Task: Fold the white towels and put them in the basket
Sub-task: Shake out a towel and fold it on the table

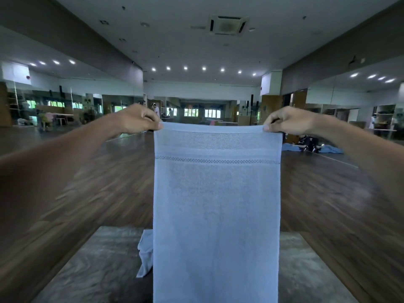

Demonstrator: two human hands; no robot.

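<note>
A white towel [216,211] hangs full length in front of me, spread flat, with a woven band near its top edge. My left hand [140,119] pinches its top left corner and my right hand [288,121] pinches its top right corner, both held out at arm's length. The towel's lower part runs out of the frame at the bottom. Behind it, another white towel [145,252] lies crumpled on the grey table [94,265]. No basket is in view.
The grey table stands below me on a dark wooden floor [105,184] in a large mirrored hall. A person sits on the floor at the far right [308,143] beside a pale cloth. Shelves and furniture line the distant walls.
</note>
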